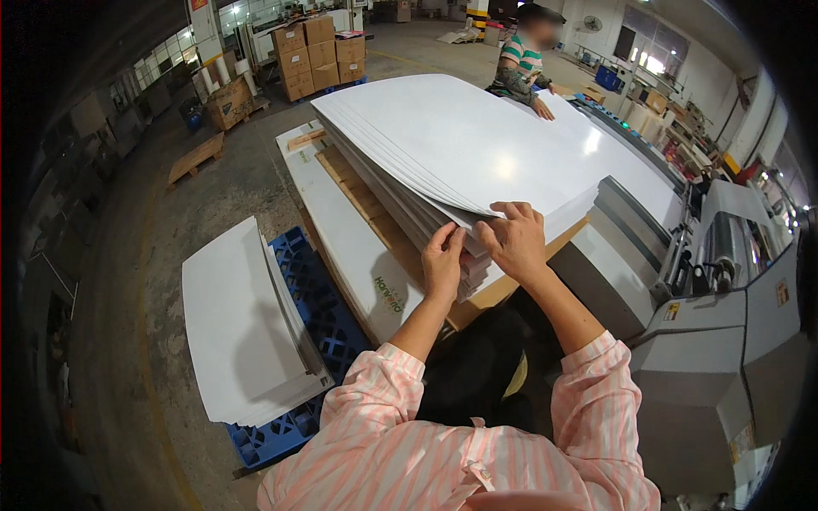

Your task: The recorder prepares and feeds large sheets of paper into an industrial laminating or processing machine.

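Observation:
A tall stack of large, glossy white sheets (pixel 443 136) spreads out in front of me, its near edges fanned apart into several layers. At the near corner my right hand (pixel 517 243) is closed, thumb and fingers pinching the upper sheets, which are slightly lifted. Just left of it and lower, my left hand (pixel 443 262) is closed on the edges of the sheets beneath. Its fingertips are partly hidden, so how many sheets it grips I cannot tell. Across the stack, a co-worker's hand (pixel 542 108) rests by the far edge of a white sheet.
Left of the stack, a smaller pile of white sheets (pixel 239 324) lies on a blue plastic pallet (pixel 294 255). A grey machine with rollers (pixel 728 247) stands close on my right. Cardboard boxes (pixel 319 55) are stacked at the back left, and a wooden pallet (pixel 196 159) lies on the floor.

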Available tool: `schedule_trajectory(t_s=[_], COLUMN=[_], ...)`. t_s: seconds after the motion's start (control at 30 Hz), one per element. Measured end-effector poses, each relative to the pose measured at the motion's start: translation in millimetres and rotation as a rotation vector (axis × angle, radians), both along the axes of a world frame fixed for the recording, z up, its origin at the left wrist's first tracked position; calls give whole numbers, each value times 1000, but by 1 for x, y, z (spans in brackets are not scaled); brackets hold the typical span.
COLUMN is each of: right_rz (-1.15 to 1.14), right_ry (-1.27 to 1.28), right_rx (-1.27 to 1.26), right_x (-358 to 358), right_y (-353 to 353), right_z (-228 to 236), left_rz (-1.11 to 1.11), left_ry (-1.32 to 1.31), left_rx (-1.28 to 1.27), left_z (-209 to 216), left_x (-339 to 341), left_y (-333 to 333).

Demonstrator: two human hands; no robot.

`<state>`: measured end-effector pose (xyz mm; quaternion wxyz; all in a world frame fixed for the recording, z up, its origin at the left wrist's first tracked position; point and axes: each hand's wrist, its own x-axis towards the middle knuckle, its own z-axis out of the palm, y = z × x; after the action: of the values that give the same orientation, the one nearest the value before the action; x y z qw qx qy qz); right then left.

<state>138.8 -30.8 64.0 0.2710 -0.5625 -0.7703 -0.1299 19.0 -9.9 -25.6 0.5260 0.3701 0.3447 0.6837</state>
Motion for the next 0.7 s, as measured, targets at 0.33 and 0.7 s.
schedule_trajectory(t_s=[0.33, 0.7], right_rz=[14, 307], right_ry=[209, -45], right_rx=[-271, 319], right_x=[1, 26], right_y=[9, 18], right_z=[3, -2], left_rz=[-10, -287], left_ry=[37, 99], left_rx=[-69, -32], left_z=[11, 7], left_x=[0, -4], left_y=[3, -8])
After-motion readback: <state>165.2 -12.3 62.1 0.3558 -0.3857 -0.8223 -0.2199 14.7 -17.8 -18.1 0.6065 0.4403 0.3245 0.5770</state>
